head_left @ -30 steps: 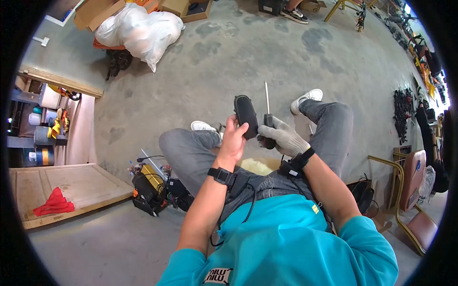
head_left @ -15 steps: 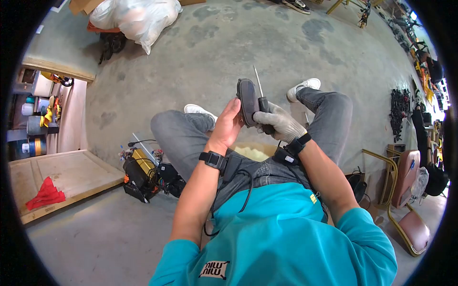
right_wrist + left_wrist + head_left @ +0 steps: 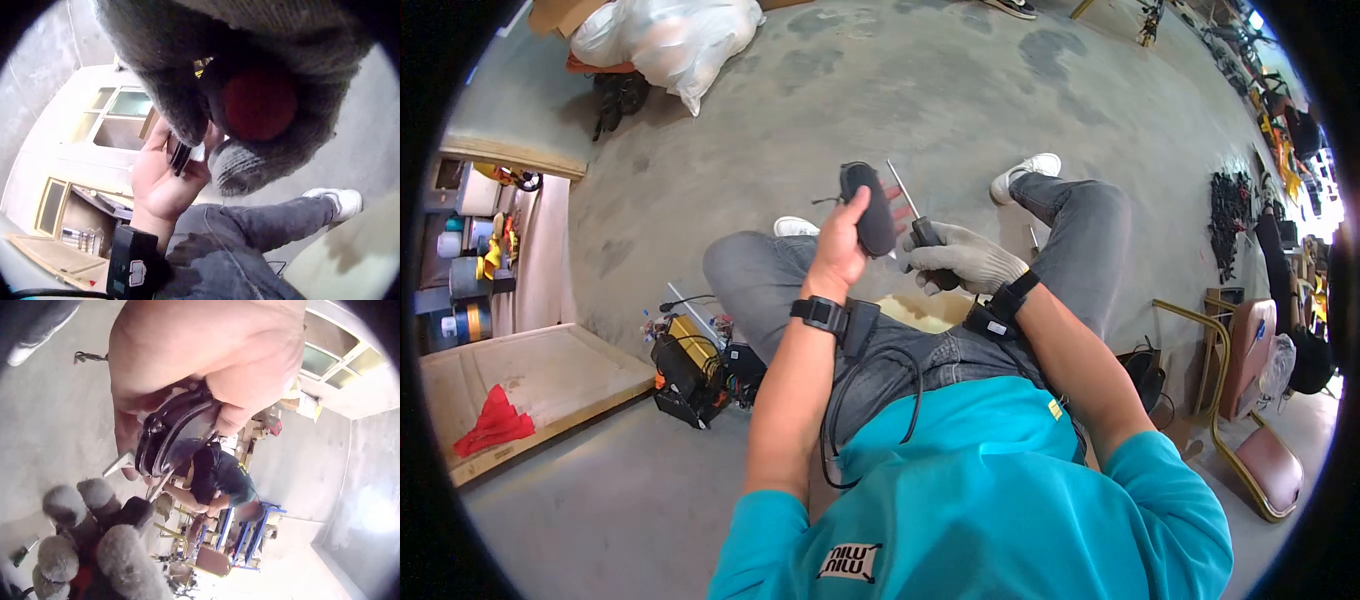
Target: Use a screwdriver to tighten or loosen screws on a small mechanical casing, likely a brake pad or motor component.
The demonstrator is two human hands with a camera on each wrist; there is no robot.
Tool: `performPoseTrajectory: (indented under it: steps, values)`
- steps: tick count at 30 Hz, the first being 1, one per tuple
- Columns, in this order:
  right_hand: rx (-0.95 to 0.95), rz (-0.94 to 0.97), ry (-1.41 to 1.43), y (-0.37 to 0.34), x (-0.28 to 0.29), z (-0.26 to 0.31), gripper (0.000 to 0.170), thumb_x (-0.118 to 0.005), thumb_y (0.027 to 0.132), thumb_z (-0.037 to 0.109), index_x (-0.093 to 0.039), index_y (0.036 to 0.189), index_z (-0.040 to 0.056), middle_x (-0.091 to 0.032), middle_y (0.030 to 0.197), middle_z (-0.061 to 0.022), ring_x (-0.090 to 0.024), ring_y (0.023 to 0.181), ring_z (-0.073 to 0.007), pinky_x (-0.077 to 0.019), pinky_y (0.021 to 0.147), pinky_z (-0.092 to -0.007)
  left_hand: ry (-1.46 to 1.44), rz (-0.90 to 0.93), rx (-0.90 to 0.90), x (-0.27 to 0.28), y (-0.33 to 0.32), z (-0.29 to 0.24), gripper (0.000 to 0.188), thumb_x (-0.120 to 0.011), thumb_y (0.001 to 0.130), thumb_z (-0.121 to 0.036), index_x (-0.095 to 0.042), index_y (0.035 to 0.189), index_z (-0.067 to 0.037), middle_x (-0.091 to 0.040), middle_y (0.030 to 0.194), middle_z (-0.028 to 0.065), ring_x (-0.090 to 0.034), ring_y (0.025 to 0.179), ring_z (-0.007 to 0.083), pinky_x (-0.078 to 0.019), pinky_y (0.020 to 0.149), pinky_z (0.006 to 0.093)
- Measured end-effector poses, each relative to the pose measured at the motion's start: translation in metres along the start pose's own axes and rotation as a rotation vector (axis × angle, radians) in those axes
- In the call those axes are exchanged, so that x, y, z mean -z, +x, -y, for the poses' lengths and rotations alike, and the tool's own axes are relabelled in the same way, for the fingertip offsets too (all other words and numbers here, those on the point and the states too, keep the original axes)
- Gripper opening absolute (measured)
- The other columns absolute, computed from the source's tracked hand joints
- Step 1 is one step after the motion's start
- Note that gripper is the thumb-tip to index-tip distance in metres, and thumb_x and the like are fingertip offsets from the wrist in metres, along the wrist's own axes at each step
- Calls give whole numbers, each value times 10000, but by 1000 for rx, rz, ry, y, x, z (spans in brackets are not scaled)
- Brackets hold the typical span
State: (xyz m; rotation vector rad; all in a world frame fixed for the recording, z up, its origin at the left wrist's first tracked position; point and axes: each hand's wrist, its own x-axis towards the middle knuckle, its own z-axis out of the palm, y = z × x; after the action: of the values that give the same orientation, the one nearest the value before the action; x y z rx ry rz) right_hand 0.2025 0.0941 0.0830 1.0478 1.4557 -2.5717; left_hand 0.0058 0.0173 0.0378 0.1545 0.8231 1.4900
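Concrete floor (image 3: 920,90): hard, grey and blotched with darker stains, spreading beyond the dark, oblong, round-ended casing (image 3: 874,220).
Crumpled red cloth (image 3: 495,422): soft and creased, far left of the casing, on a flat, pale wooden panel (image 3: 570,362).
Black-and-gold boxy equipment (image 3: 690,365): hard-edged and cabled, left of the casing and lower in the head view.
Bare left hand (image 3: 840,245): at the casing's left side, gripping it between thumb and spread fingers, closed only as far as its thickness allows.
Casing: held up off the floor; smooth face, ridged double rim. Probably a stiff, light plastic shell; the face could slip, so the ridged long edges look the surer hold.
Black-handled screwdriver (image 3: 924,232) with slim metal shaft: just right of the casing, tip pointing away; rigid, likely heaviest at the handle. Whether it touches the casing, I cannot tell.
Right hand in grey knitted glove (image 3: 972,260): right of the casing, fingers curled round the handle; coarse knit should add friction.
Pink padded chair with gold metal frame (image 3: 1248,360): far right of the casing.
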Motion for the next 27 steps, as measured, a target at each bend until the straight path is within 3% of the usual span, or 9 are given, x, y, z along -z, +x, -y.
performPoseTrajectory:
  steps: [4, 5, 10, 13, 15, 16, 18, 25, 27]
  values:
    - [-35, -171, -165, -1, 17, 4, 248, -675, 878, 281, -607, 971, 62, -572, 799, 2, -535, 625, -94, -442, 562, -251, -16, -22, 22, 24, -1, -1, 433, -550, 1041, -333, -506, 1350, -31, -657, 1182, 198, -672, 1078, 380, -568, 906, 476]
    - [-11, -196, -189, 0, 24, 2, 252, -658, 895, 301, -600, 943, 60, -550, 780, 9, -521, 624, -94, -447, 563, -261, 13, -46, 21, 28, 0, 4, 469, -490, 1058, -394, -510, 1350, -26, -659, 1156, 201, -691, 987, 347, -578, 862, 464]
    - [125, -343, -437, -55, 28, 61, 264, -641, 914, 269, -583, 959, 15, -509, 756, 10, -511, 639, -85, -445, 570, -267, -95, 32, -32, 32, 1, 4, 587, -322, 1074, -493, -523, 1342, -11, -656, 1144, 203, -677, 937, 326, -570, 836, 454]
    - [130, -393, -496, -97, 41, 87, 318, -642, 886, 206, -607, 1102, -26, -514, 768, 4, -511, 667, -84, -449, 614, -260, -145, 78, -70, 32, 3, 1, 594, -267, 1076, -467, -525, 1344, -4, -653, 1146, 205, -669, 932, 325, -564, 825, 447]
    - [56, -449, -682, -129, 33, 106, 468, -634, 849, 149, -591, 1282, -23, -552, 847, -18, -535, 755, -103, -465, 711, -257, -154, 86, -85, 30, 3, 0, 575, -264, 1075, -437, -523, 1346, -1, -651, 1150, 207, -667, 935, 327, -561, 821, 444]
    - [56, -450, -689, -136, 30, 105, 468, -634, 849, 149, -591, 1282, -23, -552, 847, -18, -535, 755, -103, -465, 711, -257, -146, 69, -75, 30, 3, 1, 550, -281, 1072, -411, -522, 1347, 0, -653, 1152, 211, -667, 942, 328, -561, 822, 439]
    - [147, -434, -794, -147, 26, 102, 588, -626, 825, 118, -547, 1397, 7, -583, 954, -40, -547, 851, -126, -471, 805, -265, -139, 49, -73, 29, 3, 0, 526, -299, 1068, -385, -522, 1347, 1, -655, 1154, 214, -668, 948, 330, -562, 824, 435]
    - [204, -508, -813, -241, 40, 127, 499, -601, 758, 18, -610, 1255, -29, -615, 1071, -31, -559, 1004, -114, -434, 935, -262, -148, -55, -77, 36, 0, 2, 482, -357, 1071, -375, -549, 1310, -3, -668, 1164, 221, -672, 1011, 350, -566, 849, 438]
    - [136, -684, -838, -279, 43, 147, 509, -567, 732, -4, -621, 1238, -29, -651, 1125, -52, -580, 1058, -135, -420, 987, -269, -140, -69, -88, 33, 2, 1, 481, -353, 1074, -373, -551, 1308, -3, -669, 1163, 220, -671, 1021, 351, -565, 859, 437]
